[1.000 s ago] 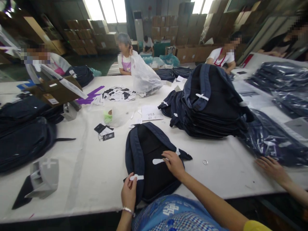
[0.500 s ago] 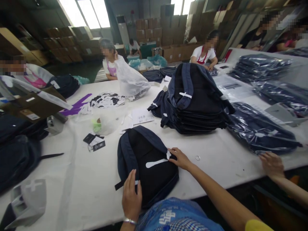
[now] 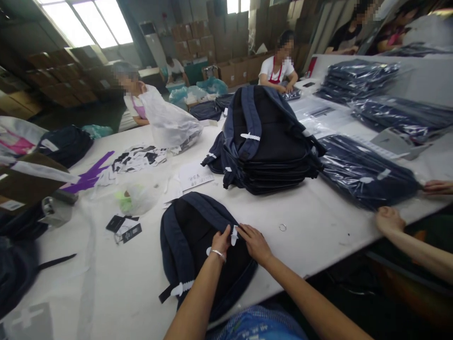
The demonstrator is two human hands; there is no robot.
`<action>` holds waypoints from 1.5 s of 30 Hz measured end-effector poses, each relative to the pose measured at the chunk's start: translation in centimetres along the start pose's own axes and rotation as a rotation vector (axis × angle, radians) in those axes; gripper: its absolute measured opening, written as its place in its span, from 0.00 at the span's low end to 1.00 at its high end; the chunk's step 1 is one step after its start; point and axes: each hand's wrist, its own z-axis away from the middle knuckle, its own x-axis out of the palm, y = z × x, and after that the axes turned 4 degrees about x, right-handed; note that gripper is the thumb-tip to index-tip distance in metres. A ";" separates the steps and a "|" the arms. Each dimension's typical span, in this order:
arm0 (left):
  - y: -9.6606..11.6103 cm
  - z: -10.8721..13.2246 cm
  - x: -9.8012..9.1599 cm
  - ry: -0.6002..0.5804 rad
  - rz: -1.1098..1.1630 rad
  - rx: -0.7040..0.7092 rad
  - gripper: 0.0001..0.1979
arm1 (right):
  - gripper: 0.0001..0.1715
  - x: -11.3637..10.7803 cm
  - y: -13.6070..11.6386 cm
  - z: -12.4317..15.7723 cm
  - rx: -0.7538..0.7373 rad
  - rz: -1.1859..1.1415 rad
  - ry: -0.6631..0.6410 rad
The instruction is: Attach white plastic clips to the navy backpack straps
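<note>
A dark navy backpack (image 3: 191, 245) lies back-side up on the white table (image 3: 304, 245) right in front of me. My left hand (image 3: 221, 242), with a bracelet on the wrist, and my right hand (image 3: 255, 242) meet at its right shoulder strap. Both pinch a small white paper strip (image 3: 234, 234) wrapped on that strap. A second white strip (image 3: 182, 287) sits on the left strap near the table's front edge.
A tall stack of navy backpacks (image 3: 265, 141) stands behind. Bagged backpacks (image 3: 364, 172) lie to the right, where another person's hands (image 3: 389, 218) rest. Hang tags (image 3: 123, 229), a clear bag (image 3: 138, 196), a small ring (image 3: 282, 227) and paper scraps lie around. Several people work across the table.
My left hand has moved from the left strap across the backpack to join my right hand at the white strip on the right strap. The view has shifted right.
</note>
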 end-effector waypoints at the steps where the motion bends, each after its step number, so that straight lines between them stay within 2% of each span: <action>1: -0.1 -0.5 -0.1 0.018 0.010 0.033 0.25 | 0.40 0.0 0.0 0.3 -0.004 -0.015 -0.006; 5: -1.1 -2.6 -1.2 0.049 -0.014 0.135 0.23 | 0.35 -0.3 0.2 1.0 -0.018 -0.109 -0.039; 9: -2.2 -3.6 -2.7 0.072 -0.100 0.236 0.22 | 0.21 0.0 0.8 1.1 0.047 -0.243 0.009; 12: -2.3 -2.6 -4.0 0.167 -0.185 0.307 0.28 | 0.21 0.7 1.0 1.2 0.089 -0.237 0.028; 15: -1.3 -0.4 -4.7 0.284 -0.271 0.416 0.34 | 0.22 0.7 0.5 1.6 0.075 -0.163 -0.009; 17: -0.7 0.7 -4.4 0.232 -0.420 0.602 0.29 | 0.25 0.4 0.0 1.8 0.089 -0.115 -0.026; 20: -1.0 0.5 -3.2 -0.014 -0.733 0.852 0.23 | 0.31 0.3 -0.8 2.0 0.164 -0.034 -0.068; 23: -2.7 -1.3 -2.3 -0.186 -0.964 0.852 0.26 | 0.31 0.7 -1.1 2.1 0.255 -0.004 -0.137; 26: -4.5 -2.9 -2.2 -0.234 -1.113 0.856 0.26 | 0.28 0.8 -0.5 2.2 0.328 -0.095 -0.141; 28: -5.0 -3.4 -2.4 -0.226 -1.161 0.886 0.27 | 0.25 0.3 0.2 2.3 0.426 -0.163 -0.035; 31: -4.4 -3.3 -2.7 -0.211 -1.221 0.905 0.27 | 0.25 -0.9 1.1 2.9 0.575 -0.251 0.170; 33: -3.7 -2.5 -3.0 -0.198 -1.256 0.932 0.27 | 0.24 -1.8 1.3 3.7 0.585 -0.302 0.231; 35: -3.3 -0.7 -3.5 -0.164 -1.279 0.981 0.26 | 0.24 -2.6 1.5 4.7 0.521 -0.320 0.225; 38: -4.3 3.2 -4.1 -0.133 -1.323 1.008 0.24 | 0.25 -3.1 2.2 5.9 0.366 -0.355 0.102; 40: -5.8 5.8 -3.9 -0.130 -1.390 0.946 0.28 | 0.25 -2.7 3.2 6.3 0.346 -0.472 0.032; 42: -7.4 7.3 -3.2 -0.091 -1.472 0.857 0.36 | 0.24 -1.9 4.3 6.4 0.464 -0.628 0.042; 45: -8.8 7.5 -2.2 -0.023 -1.568 0.799 0.44 | 0.21 -0.7 5.4 6.3 0.673 -0.820 0.035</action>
